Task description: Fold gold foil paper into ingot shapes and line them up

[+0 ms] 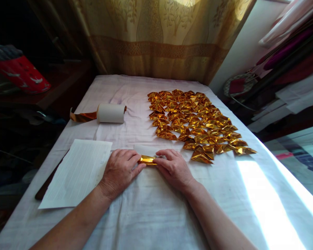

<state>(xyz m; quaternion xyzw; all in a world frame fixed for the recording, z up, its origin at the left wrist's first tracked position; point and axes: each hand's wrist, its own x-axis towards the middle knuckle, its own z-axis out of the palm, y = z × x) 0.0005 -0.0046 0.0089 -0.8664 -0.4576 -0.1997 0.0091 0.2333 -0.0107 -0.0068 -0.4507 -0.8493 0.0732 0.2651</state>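
Note:
A shiny strip of gold foil paper (147,160), folded or rolled narrow, lies low over the cloth between my two hands. My left hand (122,168) pinches its left end between thumb and fingers. At the other end, my right hand (173,167) grips it the same way, thumb below and fingers above. Part of a pale flat sheet (142,150) shows just behind the foil. To the right of my right hand, many folded gold foil ingots (195,125) sit in close rows. My fingers cover both ends of the piece.
A white roll (111,113) with a coppery strip trailing left lies at the back left. Nearer stands a printed paper sheet (77,173) over a dark flat object. A red container (22,74) is on a side cabinet. A curtain (156,59) hangs behind the cloth-covered table (151,215).

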